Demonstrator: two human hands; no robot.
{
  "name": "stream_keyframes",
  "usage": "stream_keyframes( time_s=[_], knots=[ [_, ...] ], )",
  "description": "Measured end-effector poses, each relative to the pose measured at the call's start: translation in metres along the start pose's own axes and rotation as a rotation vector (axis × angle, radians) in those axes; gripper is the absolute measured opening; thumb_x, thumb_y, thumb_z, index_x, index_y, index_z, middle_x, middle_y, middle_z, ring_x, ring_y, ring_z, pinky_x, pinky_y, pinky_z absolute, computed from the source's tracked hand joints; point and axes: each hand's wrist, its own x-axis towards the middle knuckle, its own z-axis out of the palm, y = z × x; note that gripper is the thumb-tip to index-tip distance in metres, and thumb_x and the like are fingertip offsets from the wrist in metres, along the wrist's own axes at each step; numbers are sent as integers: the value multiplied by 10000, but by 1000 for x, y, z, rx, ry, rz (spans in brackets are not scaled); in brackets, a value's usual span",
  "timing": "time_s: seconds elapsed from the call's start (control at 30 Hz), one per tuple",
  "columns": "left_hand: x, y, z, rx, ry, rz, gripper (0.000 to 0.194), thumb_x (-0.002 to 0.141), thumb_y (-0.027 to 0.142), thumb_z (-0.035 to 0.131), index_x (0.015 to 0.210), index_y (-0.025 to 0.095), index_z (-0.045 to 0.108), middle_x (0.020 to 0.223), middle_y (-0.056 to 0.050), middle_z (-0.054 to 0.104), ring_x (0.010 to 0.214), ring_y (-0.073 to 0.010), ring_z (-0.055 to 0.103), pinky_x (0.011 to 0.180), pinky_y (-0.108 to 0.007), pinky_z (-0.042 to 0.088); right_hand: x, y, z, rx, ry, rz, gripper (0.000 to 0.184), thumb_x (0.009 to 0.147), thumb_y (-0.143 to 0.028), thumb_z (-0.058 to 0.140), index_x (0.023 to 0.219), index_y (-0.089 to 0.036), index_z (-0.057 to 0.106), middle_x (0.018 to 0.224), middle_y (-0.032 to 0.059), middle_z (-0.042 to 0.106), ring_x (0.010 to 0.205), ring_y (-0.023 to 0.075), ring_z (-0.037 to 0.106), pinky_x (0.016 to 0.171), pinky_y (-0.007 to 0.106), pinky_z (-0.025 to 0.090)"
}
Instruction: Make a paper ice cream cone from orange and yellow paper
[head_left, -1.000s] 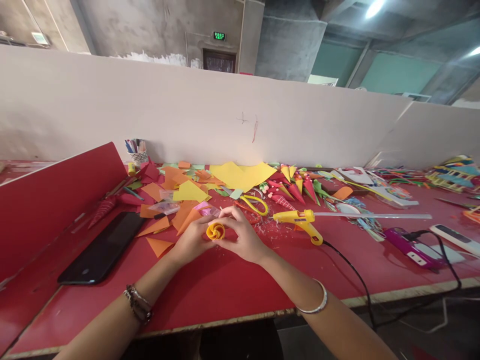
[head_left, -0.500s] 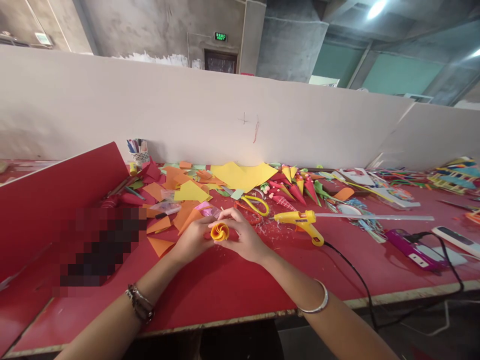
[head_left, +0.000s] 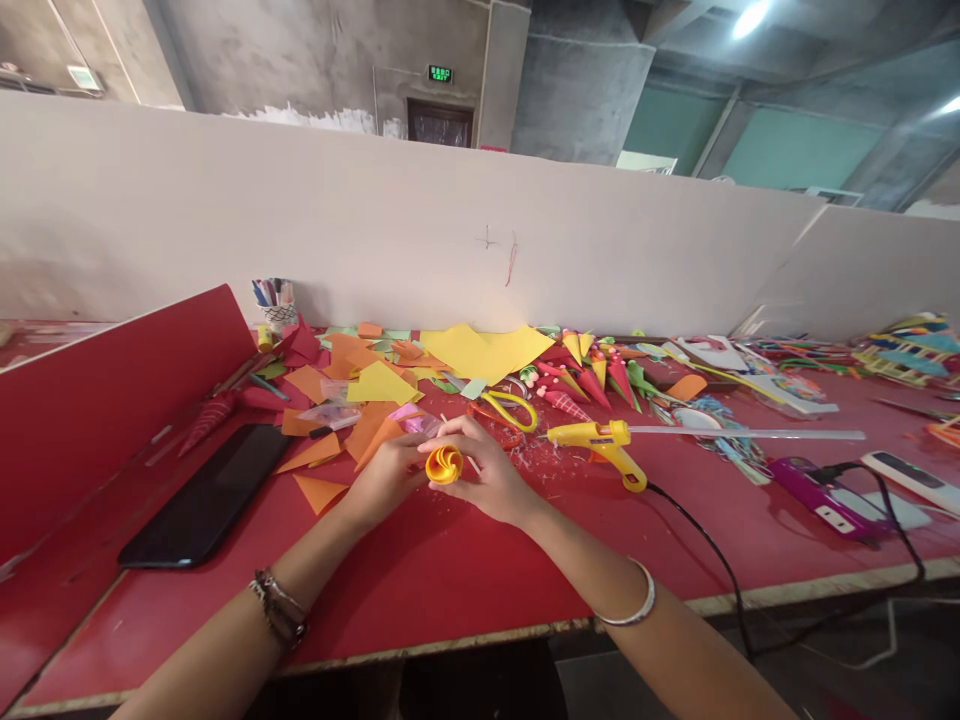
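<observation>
Between my two hands is a small yellow-orange paper cone (head_left: 444,465), its open end turned toward me with swirled folds inside. My left hand (head_left: 390,472) grips it from the left, fingers curled against its side. From the right, my right hand (head_left: 491,475) closes its fingers round it; a thin pale stick (head_left: 471,462) shows by those fingers. Yellow-handled scissors (head_left: 511,411) lie just beyond my right hand. Orange paper pieces (head_left: 319,492) lie beside my left hand. The far end of the cone is hidden from me.
A yellow glue gun (head_left: 600,440) with a long clear stick and black cord lies to the right, near a purple power strip (head_left: 829,500). A black phone (head_left: 210,495) lies left. Finished paper cones (head_left: 592,375) and coloured sheets (head_left: 484,350) line the back, below a white partition (head_left: 375,220).
The paper cone has shifted very slightly to the right and its swirl appears turned between my fingers. My hands stay in nearly the same place.
</observation>
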Motion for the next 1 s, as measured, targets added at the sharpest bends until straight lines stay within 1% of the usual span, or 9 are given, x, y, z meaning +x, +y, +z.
stream_keyframes(
  time_s=[0.13,0.23,0.33,0.4,0.5,0.6,0.7,0.83,1.0],
  knots=[
    [-1,-1,0,15,31,-4,113,721,82,490,672,141,573,746,-21,576,647,-118,536,554,-209,403,0,2,1,-38,-43,17,390,733,-173,598,1090,-312,520,986,13,435,982,153,450,882,323,381],
    [-1,-1,0,33,32,9,111,729,88,490,698,144,581,725,-25,574,633,-122,533,546,-215,404,0,4,2,-69,-39,32,386,740,-141,575,1082,-314,531,988,16,439,978,152,451,873,324,386],
    [-1,-1,-1,41,37,26,109,754,122,489,710,146,585,720,-32,573,633,-125,525,558,-224,413,1,6,3,-77,-13,31,344,744,-118,556,1037,-298,564,965,13,450,955,145,461,852,312,395],
    [-1,-1,-1,41,37,36,134,776,152,481,686,142,578,702,-30,566,609,-117,510,544,-217,405,1,7,2,-78,10,37,270,748,-134,556,981,-267,591,945,16,469,933,145,472,837,308,401],
    [-1,-1,1,19,17,54,173,801,204,478,672,141,576,683,-21,560,599,-107,500,541,-207,398,1,7,2,-56,35,52,144,766,-208,558,899,-219,612,924,25,510,898,149,493,816,299,407],
    [0,0,3,-17,-30,75,256,816,253,475,611,137,575,639,-12,552,585,-100,491,552,-206,395,1,8,3,-2,66,63,130,780,-279,546,845,-201,629,883,23,537,870,146,509,802,288,406],
    [-1,1,4,-82,-83,27,316,825,287,468,571,135,578,576,-4,543,532,-90,476,519,-199,385,1,9,4,74,97,112,159,787,-313,533,814,-202,644,801,11,549,834,142,528,796,293,405],
    [-1,4,3,-274,-143,-80,262,816,311,487,676,136,623,584,-12,592,525,-95,528,513,-190,413,1,9,5,174,121,197,192,787,-337,526,774,-192,652,764,11,543,748,130,533,708,278,427],
    [1,7,2,-426,-162,-151,329,805,378,483,666,118,629,554,-22,588,480,-88,518,471,-184,412,1,10,6,255,105,261,195,775,-347,537,836,-201,651,750,6,523,689,116,525,635,263,432]
  ],
)
